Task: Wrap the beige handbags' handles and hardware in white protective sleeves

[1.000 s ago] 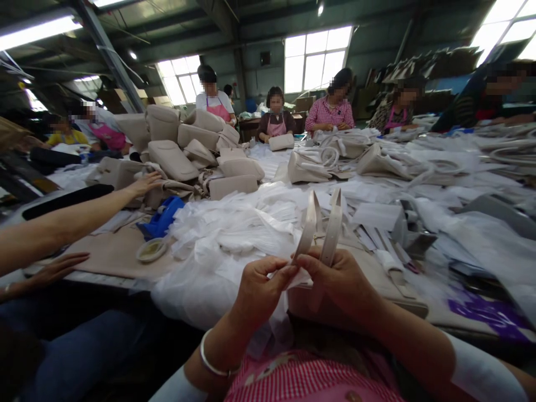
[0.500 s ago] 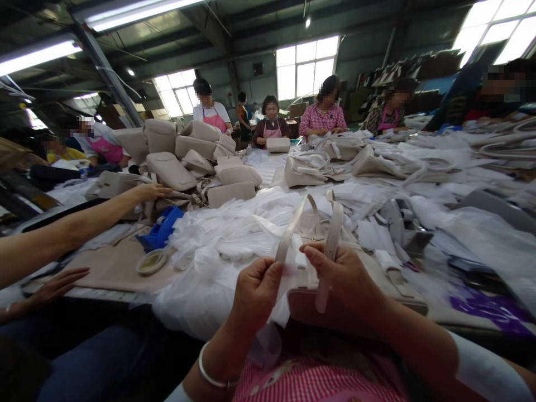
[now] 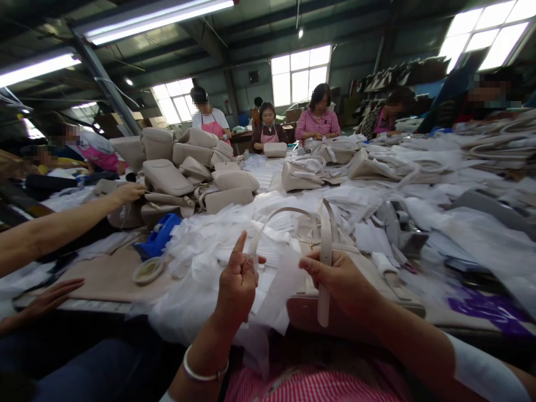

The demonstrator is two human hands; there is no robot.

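A beige handbag (image 3: 393, 282) lies at the table edge before me, with two narrow straps rising from it. My left hand (image 3: 235, 287) pinches the end part of the left strap (image 3: 287, 210), which arches over to the bag; one finger points up. Wrapped round the right strap (image 3: 325, 240) is my right hand (image 3: 345, 279), and the strap's loose end hangs below my fingers. A thin white wrapping sheet (image 3: 282, 279) hangs between my hands; whether a finger touches it I cannot tell.
Crumpled white wrapping (image 3: 201, 268) covers the table's middle. Beige bags (image 3: 167, 177) are piled at left, where a co-worker's hand (image 3: 128, 194) reaches. Nearby are a blue tape dispenser (image 3: 159, 237), a tape roll (image 3: 148, 271) and a grey dispenser (image 3: 400, 223). Several people work across the table.
My left hand has moved left and raised a finger, drawing the left strap into a wider arch. My right hand stays nearly in place. The co-worker's reaching hand has shifted left.
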